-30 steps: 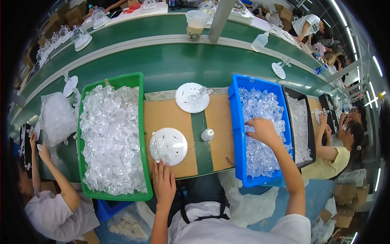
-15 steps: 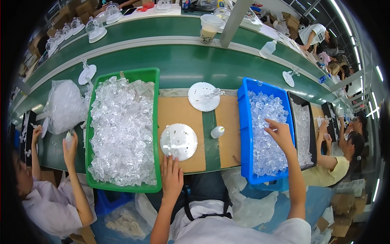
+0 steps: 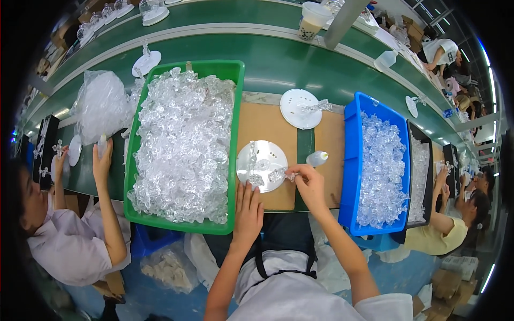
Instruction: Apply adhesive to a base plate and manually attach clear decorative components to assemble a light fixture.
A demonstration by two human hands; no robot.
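Observation:
A round white disc (image 3: 273, 152) with small holes lies on cardboard, clear parts standing on its left side. Flat at its near left edge rests my left hand (image 3: 247, 211), fingers stretched out and touching the rim. My right hand (image 3: 309, 184) pinches a small clear plastic piece (image 3: 278, 175) over the disc's near right side. Just beyond that hand is a small squeeze bottle (image 3: 317, 158) with a yellowish tip. Farther back sits a second white disc (image 3: 301, 108) with a clear part standing on it.
A green bin (image 3: 239, 107) heaped with clear pieces stands on my left, a blue bin (image 3: 349, 166) of clear pieces on my right. Beyond it is a black tray (image 3: 426, 182). A drink cup (image 3: 314, 21) stands on the far ledge. People work at both sides.
My right hand has come left from above the blue bin to the disc, now with a clear piece in its fingers. My left hand stays at the disc's edge. The view has shifted.

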